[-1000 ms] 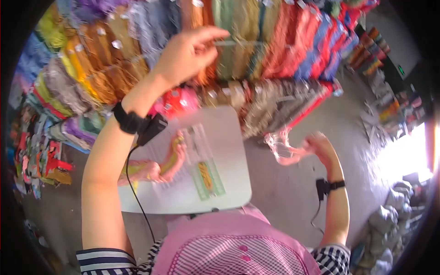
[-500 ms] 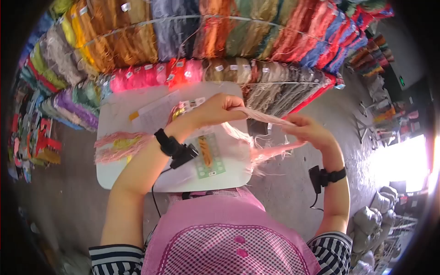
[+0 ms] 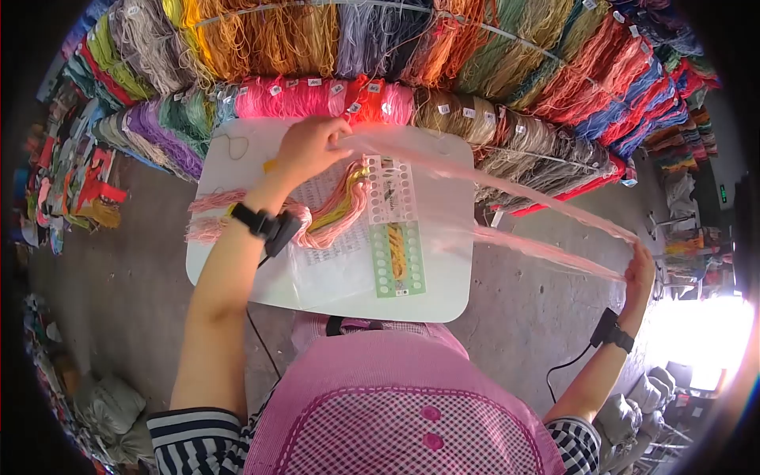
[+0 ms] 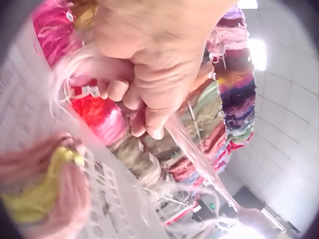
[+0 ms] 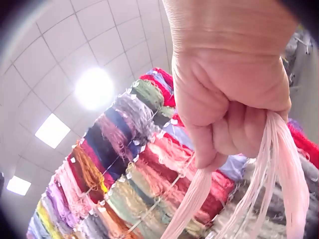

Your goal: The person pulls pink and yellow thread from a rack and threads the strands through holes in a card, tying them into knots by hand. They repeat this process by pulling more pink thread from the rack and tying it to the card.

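Note:
Pale pink thread (image 3: 546,207) stretches in a long loop between the two hands, over the table's right side and beyond it. The left hand (image 3: 313,149) pinches its left end above the table; in the left wrist view the curled fingers of the left hand (image 4: 144,74) grip the strands. Far to the right, the right hand (image 3: 640,273) holds the other end, and in the right wrist view the pink strands (image 5: 286,174) hang from both sides of the right fist (image 5: 229,109). A pink and yellow thread bundle (image 3: 336,210) lies on the table below the left hand.
The white table (image 3: 449,297) bears printed sheets, a white card with holes (image 3: 392,190) and a green card (image 3: 386,273) with yellow thread. Racks of coloured thread (image 3: 277,43) stand behind it. Grey sacks (image 3: 633,412) lie at the lower right.
The hands have moved apart, the right one outward to the right and the left one back to the left. The pink thread between them is now drawn out long.

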Demonstrator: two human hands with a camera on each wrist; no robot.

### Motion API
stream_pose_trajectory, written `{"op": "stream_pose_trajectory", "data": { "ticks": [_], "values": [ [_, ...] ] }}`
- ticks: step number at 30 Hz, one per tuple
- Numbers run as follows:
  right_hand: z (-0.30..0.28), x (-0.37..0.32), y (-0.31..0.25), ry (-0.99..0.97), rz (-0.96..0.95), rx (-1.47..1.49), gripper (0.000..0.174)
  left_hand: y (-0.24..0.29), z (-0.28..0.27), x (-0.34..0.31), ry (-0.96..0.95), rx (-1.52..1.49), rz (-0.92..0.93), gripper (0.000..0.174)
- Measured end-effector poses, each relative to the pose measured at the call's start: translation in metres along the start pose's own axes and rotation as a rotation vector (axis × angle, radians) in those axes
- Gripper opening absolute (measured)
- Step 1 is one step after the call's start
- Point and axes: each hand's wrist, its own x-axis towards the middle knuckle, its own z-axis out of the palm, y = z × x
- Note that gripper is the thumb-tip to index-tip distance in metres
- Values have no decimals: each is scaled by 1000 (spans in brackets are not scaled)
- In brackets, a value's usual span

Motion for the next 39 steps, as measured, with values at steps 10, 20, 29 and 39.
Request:
{"op": "stream_pose_trajectory", "data": {
  "ticks": [10,20,29,39],
  "values": [
    [140,-63,-27,-49,-584,-139,30,93,54,-93,-136,-433,-636,23],
    [365,-181,-3,-943,-628,42,17,100,55,-83,-108,-596,-983,24],
    [380,-186,3,-1132,-165,90,12,114,78,-79,50,-612,-878,24],
    [369,-186,16,-945,-216,-5,9,125,79,-85,9,-1241,-1125,28]
  ]
}}
